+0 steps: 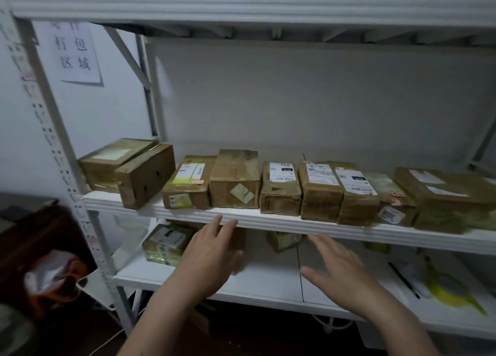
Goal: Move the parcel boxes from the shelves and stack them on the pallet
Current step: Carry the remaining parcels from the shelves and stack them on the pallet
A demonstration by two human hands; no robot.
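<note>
Several brown taped parcel boxes stand in a row on the middle shelf (268, 222) of a white rack. Among them are a tall box with a diamond sticker (234, 179) and a labelled box (280, 189) right of it. Both hands are raised in front of the shelf edge with straight fingers, holding nothing. My left hand (212, 253) reaches up below the diamond-sticker box, fingertips near the shelf lip. My right hand (338, 269) hovers lower, under the labelled boxes. More parcels (166, 244) lie on the lower shelf. No pallet is in view.
The lower shelf (241, 286) also carries a black pen (404, 280) and a yellow-green item (451, 288) at the right. A white upright post (67, 173) frames the rack at the left. Beside it lie a dark cabinet and an orange-white bag (53, 280). A paper sign (76, 52) hangs on the wall.
</note>
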